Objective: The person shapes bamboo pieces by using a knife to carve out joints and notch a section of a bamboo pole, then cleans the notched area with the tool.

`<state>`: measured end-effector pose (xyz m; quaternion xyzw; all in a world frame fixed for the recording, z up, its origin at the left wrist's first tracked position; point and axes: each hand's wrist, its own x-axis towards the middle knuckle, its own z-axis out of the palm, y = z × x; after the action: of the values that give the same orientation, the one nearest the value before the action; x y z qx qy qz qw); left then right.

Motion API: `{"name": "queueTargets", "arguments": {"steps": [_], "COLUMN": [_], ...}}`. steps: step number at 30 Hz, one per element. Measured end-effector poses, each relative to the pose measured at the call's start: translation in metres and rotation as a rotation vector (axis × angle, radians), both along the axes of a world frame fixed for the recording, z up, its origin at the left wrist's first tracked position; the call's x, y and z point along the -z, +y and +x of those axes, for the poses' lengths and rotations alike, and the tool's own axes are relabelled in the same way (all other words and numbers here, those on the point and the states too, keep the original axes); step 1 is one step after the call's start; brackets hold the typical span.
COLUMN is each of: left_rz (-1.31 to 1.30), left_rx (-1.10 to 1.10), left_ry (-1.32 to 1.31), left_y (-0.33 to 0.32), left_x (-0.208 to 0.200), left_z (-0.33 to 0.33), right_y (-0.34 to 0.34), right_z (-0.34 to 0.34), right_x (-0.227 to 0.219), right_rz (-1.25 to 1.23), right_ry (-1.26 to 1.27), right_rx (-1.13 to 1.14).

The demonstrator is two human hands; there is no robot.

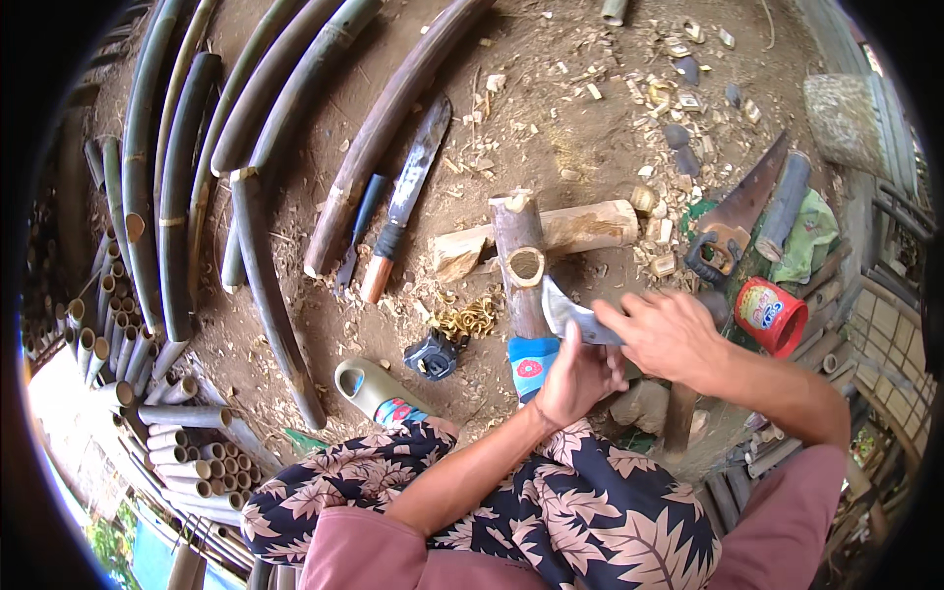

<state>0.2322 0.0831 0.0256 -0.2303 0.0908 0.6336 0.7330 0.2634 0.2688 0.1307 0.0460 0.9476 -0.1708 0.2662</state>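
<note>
In front of my left shin, a curved metal blade (578, 323) lies across the space between my hands, its tip near a short wooden log (518, 218). The log has a round, pale cut hole (526, 265) and lies across a split, lighter log (590, 228). My right hand (669, 339) is closed over the blade's right end, index finger along the metal; any handle is hidden. Just below the blade, my left hand (568, 386) is open, thumb up and fingers stretched toward the right hand. I cannot tell whether it touches the blade.
A machete (413, 182) and a blue-handled tool (362, 231) lie left of the logs, beside long bamboo poles (393, 128). To the right are a handsaw (747, 202), a red container (772, 317) and a green bag (808, 236). A dark tape measure (435, 354) sits near my shoe (379, 388).
</note>
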Motion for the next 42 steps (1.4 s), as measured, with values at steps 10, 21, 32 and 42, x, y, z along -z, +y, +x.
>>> {"name": "queueTargets", "arguments": {"steps": [10, 21, 32, 42], "left_rz": [-0.351, -0.400, -0.447, -0.413], "left_rx": [-0.272, 0.927, -0.065, 0.992], "left_ry": [-0.093, 1.396, -0.111, 1.410], "left_y": [0.046, 0.000, 0.032, 0.003], "left_x": [-0.001, 0.006, -0.007, 0.013], "left_z": [-0.030, -0.130, -0.058, -0.140], "right_y": [0.031, -0.134, 0.009, -0.128], "right_z": [-0.067, -0.018, -0.062, -0.031], "right_x": [0.045, 0.090, 0.035, 0.084], "right_rz": [-0.148, -0.657, -0.127, -0.608], "right_ry": [-0.257, 0.023, -0.238, -0.067], "right_rx": [-0.292, 1.131, -0.115, 1.135]}}
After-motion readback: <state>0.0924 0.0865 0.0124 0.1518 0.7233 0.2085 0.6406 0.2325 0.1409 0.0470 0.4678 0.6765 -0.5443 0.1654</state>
